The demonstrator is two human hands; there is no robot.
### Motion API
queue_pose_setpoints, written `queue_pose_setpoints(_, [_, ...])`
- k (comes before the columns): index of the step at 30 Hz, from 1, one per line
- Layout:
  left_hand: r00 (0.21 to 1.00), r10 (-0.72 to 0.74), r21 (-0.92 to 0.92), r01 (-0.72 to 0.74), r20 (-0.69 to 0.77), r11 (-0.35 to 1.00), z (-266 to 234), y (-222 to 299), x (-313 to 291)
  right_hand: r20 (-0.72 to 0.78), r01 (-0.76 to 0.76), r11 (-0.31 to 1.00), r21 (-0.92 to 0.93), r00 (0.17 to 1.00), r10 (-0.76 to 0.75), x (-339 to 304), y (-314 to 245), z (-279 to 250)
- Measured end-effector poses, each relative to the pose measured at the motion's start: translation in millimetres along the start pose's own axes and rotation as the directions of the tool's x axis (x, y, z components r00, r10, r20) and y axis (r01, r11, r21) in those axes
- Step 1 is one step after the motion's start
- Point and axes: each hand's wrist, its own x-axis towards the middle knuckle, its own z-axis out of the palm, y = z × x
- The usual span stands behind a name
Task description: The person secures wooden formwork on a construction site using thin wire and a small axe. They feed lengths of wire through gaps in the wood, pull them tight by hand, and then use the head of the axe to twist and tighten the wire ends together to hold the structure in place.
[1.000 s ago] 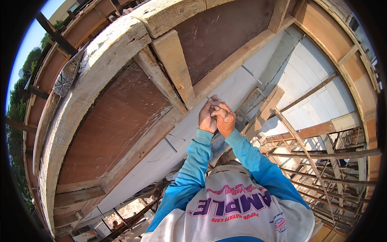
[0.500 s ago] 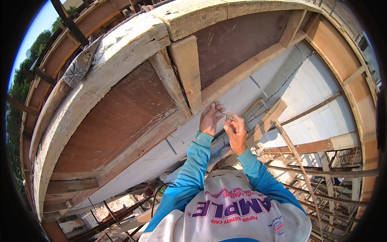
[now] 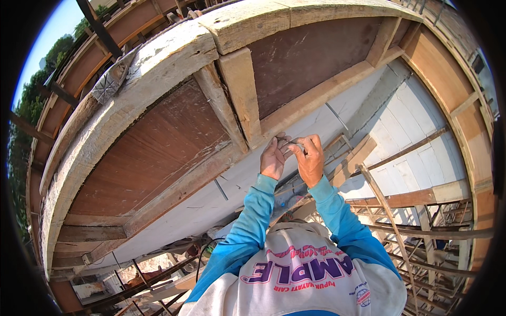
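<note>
My left hand (image 3: pixel 273 161) is raised with its palm up, just below the lower wooden rail of the panel. Its fingers curl around a thin dark wire-like piece (image 3: pixel 283 139). Close beside it on the right, my right hand (image 3: pixel 311 160) pinches toward the same spot with thumb and forefinger, its fingertips meeting those of the left. The fingers cover most of the piece, so its exact kind is hard to make out. Above both hands, two upright wooden posts (image 3: pixel 242 89) stand side by side between the brown panels (image 3: pixel 316 63).
A thick curved timber beam (image 3: pixel 158 58) arches over the panels. Short metal rods (image 3: pixel 337 117) stick out of the pale wall (image 3: pixel 211 195). A slanting wooden pole (image 3: pixel 387 205) and several scaffold bars (image 3: pixel 432 231) stand at the right. A curved wooden form (image 3: pixel 443 79) rises at the far right.
My right hand has moved slightly up and left, its fingertips now against the left hand's fingers. The thin piece, seen between the hands before, is now mostly covered.
</note>
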Motion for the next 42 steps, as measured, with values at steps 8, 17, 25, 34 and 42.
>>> queue_pose_setpoints(8, [0.998,-0.016,0.059,0.019,-0.057,0.998,3,3,-3,0.061,-0.012,0.994,0.111,0.998,0.005,33,8,19])
queue_pose_setpoints(17, [0.990,0.018,-0.253,-0.054,-0.142,0.966,-25,-19,0,0.274,-0.114,0.990,0.079,0.958,0.089,3,8,8])
queue_pose_setpoints(25, [0.963,0.060,-0.281,-0.136,-0.262,0.950,-46,-23,30,0.150,0.072,0.994,0.082,0.985,-0.084,14,4,38])
queue_pose_setpoints(34, [0.984,0.015,-0.362,-0.079,-0.178,0.929,-59,-25,43,0.174,-0.091,0.989,0.120,0.982,0.069,21,19,44])
queue_pose_setpoints(42, [0.978,0.048,-0.446,-0.136,-0.204,0.884,-40,-31,26,0.245,-0.070,0.979,0.192,0.969,0.021,56,-4,34])
